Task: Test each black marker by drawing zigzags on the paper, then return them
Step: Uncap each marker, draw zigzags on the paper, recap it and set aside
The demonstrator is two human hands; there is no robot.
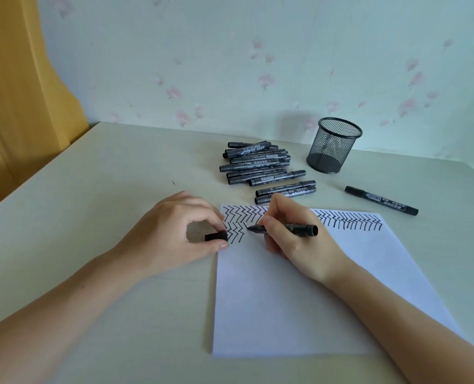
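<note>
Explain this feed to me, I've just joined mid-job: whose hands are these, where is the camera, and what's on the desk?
No machine here: a person's bare hands, seen from one camera worn on their head, looking down. The right hand grips an uncapped marker, tip at the paper beside rows of zigzags. The left hand pinches its cap at the paper's edge. Behind lie a pile of markers, a mesh cup and a lone marker on the table.

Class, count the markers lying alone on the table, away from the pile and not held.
1: the lone marker lies capped, right of the pile of markers, beyond the paper's far right corner, near the mesh cup.
</note>
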